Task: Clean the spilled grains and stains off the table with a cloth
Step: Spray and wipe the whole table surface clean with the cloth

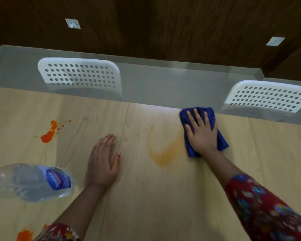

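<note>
Wiping surface: the pale wood-grain counter (163, 197), hard, flat and smooth, so a cloth should slide on it easily.
Container: a clear plastic bottle (33, 181) with a blue label at the near left; it looks crumpled and light. Blur hides how much liquid it holds and whether it stands or lies.
Cloth: a folded blue cloth (221, 142) near the far edge, right of centre; soft, limp and light, likely absorbent. It is best held under a flat palm at its middle so the folds stay together.
Right hand: the right hand (201, 134) lies spread flat on the cloth, fingers straight, pressing, not clutching.
Left hand: the left hand (102, 162) rests palm down on the bare counter, fingers extended, grasping nothing.
Smear: a faint orange smear (165, 153) just left of the cloth, probably needing firmer pressure.
Stains: a bright orange splash (49, 133) at far left, another orange patch (24, 235) at the near edge.
Grains: none that I can make out.
</note>
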Tool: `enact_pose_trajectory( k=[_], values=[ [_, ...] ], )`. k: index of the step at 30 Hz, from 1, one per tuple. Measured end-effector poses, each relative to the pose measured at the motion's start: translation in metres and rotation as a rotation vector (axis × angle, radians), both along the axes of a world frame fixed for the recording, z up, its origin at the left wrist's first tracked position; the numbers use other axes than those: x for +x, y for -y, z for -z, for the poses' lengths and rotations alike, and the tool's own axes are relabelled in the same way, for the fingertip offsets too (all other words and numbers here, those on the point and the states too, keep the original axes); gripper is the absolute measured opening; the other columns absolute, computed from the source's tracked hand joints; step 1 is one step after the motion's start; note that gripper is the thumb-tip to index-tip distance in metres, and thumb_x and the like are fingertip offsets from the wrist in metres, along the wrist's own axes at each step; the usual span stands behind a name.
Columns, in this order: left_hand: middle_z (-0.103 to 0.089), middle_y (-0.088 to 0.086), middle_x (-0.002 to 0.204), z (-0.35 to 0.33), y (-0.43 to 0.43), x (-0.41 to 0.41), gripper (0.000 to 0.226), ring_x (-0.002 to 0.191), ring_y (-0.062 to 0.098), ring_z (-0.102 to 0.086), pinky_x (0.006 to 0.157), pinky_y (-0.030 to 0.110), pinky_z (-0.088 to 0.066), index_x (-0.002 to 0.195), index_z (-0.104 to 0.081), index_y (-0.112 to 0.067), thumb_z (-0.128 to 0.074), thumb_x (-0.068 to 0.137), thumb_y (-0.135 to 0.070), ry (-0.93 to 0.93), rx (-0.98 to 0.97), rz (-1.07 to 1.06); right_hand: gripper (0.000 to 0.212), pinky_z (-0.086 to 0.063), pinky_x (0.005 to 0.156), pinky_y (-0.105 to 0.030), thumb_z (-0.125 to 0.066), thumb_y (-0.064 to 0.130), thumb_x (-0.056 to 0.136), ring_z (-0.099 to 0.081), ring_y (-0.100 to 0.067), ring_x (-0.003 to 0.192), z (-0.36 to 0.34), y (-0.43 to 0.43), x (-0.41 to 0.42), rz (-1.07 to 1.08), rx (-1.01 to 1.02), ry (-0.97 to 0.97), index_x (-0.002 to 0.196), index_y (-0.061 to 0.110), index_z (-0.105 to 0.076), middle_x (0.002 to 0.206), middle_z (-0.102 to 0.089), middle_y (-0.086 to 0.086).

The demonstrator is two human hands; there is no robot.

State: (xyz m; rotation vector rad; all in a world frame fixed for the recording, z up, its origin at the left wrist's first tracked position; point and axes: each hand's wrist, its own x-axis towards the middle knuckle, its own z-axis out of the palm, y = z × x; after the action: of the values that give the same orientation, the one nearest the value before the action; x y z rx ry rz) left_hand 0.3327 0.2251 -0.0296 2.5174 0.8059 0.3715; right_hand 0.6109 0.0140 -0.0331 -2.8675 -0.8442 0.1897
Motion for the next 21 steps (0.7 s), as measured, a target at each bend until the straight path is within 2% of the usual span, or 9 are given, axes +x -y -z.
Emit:
enact_pose_trajectory(
  k=[2,4,7,9,12,14,16,18,21],
  values=[
    [-0.043,0.004,0.147,0.0,0.0,0.0,0.058,0.137,0.02,-0.037,0.114,0.041,-0.031,0.143,-0.041,-0.015,-0.037,0.091,-0.04,0.009,-0.008,-0.008,0.057,-0.003,0.117,-0.055,-0.015,0.055,0.097,0.001,-0.02,0.15,-0.003,-0.055,-0.005,-0.032,0.018,-0.02,0.152,0.041,-0.013,0.162,-0.007,0.012],
    [-0.043,0.004,0.147,0.0,0.0,0.001,0.058,0.137,0.019,-0.037,0.114,0.037,-0.029,0.143,-0.041,-0.015,-0.037,0.091,-0.039,0.018,-0.017,-0.031,0.061,-0.006,0.117,-0.056,-0.014,0.056,0.093,-0.002,-0.023,0.15,-0.003,-0.088,-0.046,-0.224,0.059,-0.033,0.151,0.039,-0.02,0.161,-0.014,0.01],
    [-0.045,0.004,0.146,0.0,0.0,-0.001,0.056,0.136,0.019,-0.038,0.114,0.031,-0.026,0.143,-0.042,-0.014,-0.038,0.091,-0.035,0.042,-0.037,-0.055,0.055,0.007,0.117,-0.052,-0.024,0.054,0.098,0.007,-0.018,0.15,0.0,-0.057,-0.13,-0.703,0.018,-0.082,0.151,0.044,-0.014,0.161,-0.007,0.016],
    [-0.045,0.003,0.146,0.0,-0.001,-0.001,0.056,0.136,0.019,-0.038,0.114,0.034,-0.03,0.143,-0.042,-0.014,-0.037,0.092,-0.035,0.055,-0.047,-0.053,0.054,0.01,0.116,-0.047,-0.025,0.054,0.099,0.011,-0.013,0.149,-0.004,-0.024,-0.12,-0.843,0.034,-0.115,0.15,0.049,-0.008,0.16,-0.002,0.021],
    [-0.043,0.002,0.147,0.001,0.0,-0.002,0.056,0.137,0.018,-0.037,0.113,0.037,-0.031,0.144,-0.04,-0.016,-0.037,0.092,-0.036,0.057,-0.068,-0.064,0.054,-0.011,0.116,-0.056,-0.02,0.055,0.097,0.001,-0.015,0.15,0.002,-0.029,-0.044,-0.588,0.034,0.002,0.149,0.048,-0.012,0.16,-0.009,0.019],
    [-0.044,0.004,0.146,0.001,-0.001,0.0,0.056,0.136,0.019,-0.038,0.113,0.038,-0.032,0.144,-0.041,-0.014,-0.037,0.092,-0.035,0.07,-0.063,-0.056,0.057,-0.011,0.115,-0.058,-0.012,0.057,0.095,-0.002,-0.019,0.15,-0.004,-0.064,-0.004,-0.363,0.006,0.033,0.151,0.045,-0.013,0.161,-0.011,0.014],
    [-0.046,0.005,0.145,0.003,-0.002,0.001,0.056,0.134,0.02,-0.04,0.113,0.037,-0.031,0.143,-0.042,-0.012,-0.036,0.091,-0.033,0.08,-0.065,-0.067,0.061,-0.008,0.116,-0.058,-0.008,0.057,0.092,-0.001,-0.021,0.15,-0.006,-0.099,-0.015,-0.352,-0.015,0.032,0.151,0.043,-0.015,0.162,-0.012,0.011],
    [-0.046,0.005,0.145,0.003,-0.003,0.0,0.056,0.134,0.02,-0.04,0.113,0.034,-0.03,0.142,-0.043,-0.012,-0.035,0.091,-0.032,0.085,-0.077,-0.088,0.057,-0.003,0.116,-0.059,-0.016,0.054,0.095,0.003,-0.019,0.15,-0.005,-0.104,-0.06,-0.634,-0.02,0.004,0.151,0.042,-0.018,0.161,-0.012,0.013],
    [-0.046,0.004,0.145,0.003,-0.003,0.0,0.054,0.135,0.019,-0.04,0.113,0.033,-0.029,0.143,-0.043,-0.012,-0.033,0.093,-0.03,0.076,-0.059,-0.08,0.051,0.015,0.115,-0.051,-0.026,0.048,0.101,0.012,-0.013,0.149,-0.004,-0.073,-0.12,-1.164,-0.036,-0.131,0.151,0.043,-0.016,0.161,-0.007,0.018]
  ],
)
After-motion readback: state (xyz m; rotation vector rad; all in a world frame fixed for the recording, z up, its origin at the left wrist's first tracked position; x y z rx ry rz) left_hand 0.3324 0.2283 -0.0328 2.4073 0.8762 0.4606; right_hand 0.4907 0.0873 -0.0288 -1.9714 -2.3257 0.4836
